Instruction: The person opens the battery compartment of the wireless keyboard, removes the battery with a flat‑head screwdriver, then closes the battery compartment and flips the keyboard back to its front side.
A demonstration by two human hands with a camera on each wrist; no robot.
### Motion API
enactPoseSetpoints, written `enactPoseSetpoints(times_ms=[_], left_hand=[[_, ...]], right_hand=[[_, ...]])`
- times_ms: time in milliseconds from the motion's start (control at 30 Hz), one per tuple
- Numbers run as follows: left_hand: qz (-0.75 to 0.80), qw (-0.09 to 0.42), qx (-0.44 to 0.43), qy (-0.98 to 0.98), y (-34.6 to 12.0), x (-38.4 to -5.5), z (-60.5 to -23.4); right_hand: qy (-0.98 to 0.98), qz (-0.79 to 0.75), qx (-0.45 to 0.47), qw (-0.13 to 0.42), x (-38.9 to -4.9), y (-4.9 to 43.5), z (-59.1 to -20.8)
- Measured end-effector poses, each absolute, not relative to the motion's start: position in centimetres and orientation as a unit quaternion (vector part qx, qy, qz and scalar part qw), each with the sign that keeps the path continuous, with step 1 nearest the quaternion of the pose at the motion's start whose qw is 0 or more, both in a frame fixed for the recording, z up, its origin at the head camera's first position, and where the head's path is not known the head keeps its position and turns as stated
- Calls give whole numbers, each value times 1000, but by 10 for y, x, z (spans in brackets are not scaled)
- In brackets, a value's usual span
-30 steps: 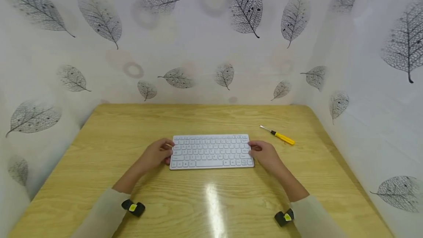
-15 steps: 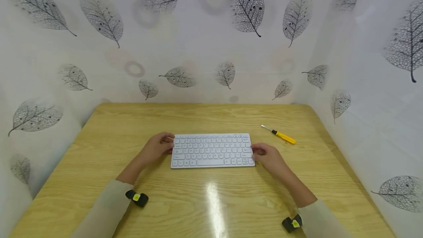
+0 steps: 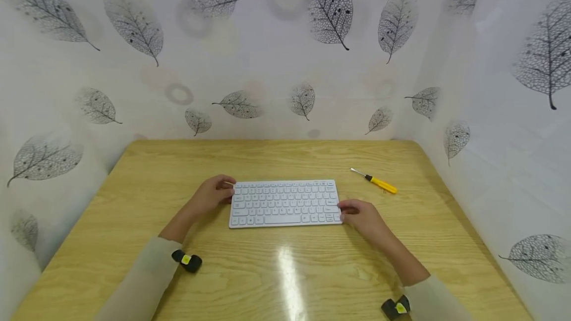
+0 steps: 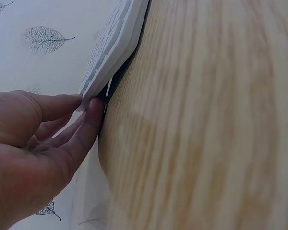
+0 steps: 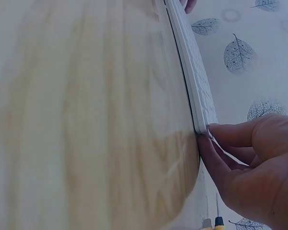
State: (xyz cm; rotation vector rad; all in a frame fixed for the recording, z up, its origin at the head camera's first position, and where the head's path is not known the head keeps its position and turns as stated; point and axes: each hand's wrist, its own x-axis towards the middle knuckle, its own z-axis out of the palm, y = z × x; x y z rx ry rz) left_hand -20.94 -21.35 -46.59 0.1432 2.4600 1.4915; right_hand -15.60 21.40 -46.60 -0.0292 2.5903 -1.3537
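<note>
A white keyboard (image 3: 285, 203) with white keys lies across the middle of the wooden table, long side toward me. My left hand (image 3: 211, 196) pinches its left edge near the far corner. In the left wrist view the thumb sits at the keyboard's (image 4: 116, 43) upper edge and a finger reaches under it, with a dark gap showing below the rear. My right hand (image 3: 363, 217) grips the right edge nearer the front corner. From the right wrist, thumb and forefinger of that hand (image 5: 259, 163) close on the keyboard's corner (image 5: 194, 81).
A screwdriver (image 3: 381, 184) with a yellow handle lies behind and right of the keyboard. The wooden table (image 3: 250, 271) ends at leaf-patterned curtains (image 3: 267, 53) at the back and both sides. Each wrist carries a small black camera strap (image 3: 187, 260).
My left hand has slid along the left edge toward the far corner. The right hand has shifted down the right edge toward the near corner. The keyboard has barely moved.
</note>
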Motion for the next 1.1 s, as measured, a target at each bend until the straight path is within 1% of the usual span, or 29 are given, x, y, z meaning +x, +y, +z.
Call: enactPoseSetpoints(times_ms=[433,867,1100], left_hand=[[517,131,59,844,-212,-207,-463],[532,148,44,833,-216,-211,-462],[553,146,51,818,-214,-212,-460]], right_hand=[[871,-474,3,127,-156,216,-465],[862,-495,-30,102,-156,215,-472],[862,-499,-25,91,-154,213,-469]])
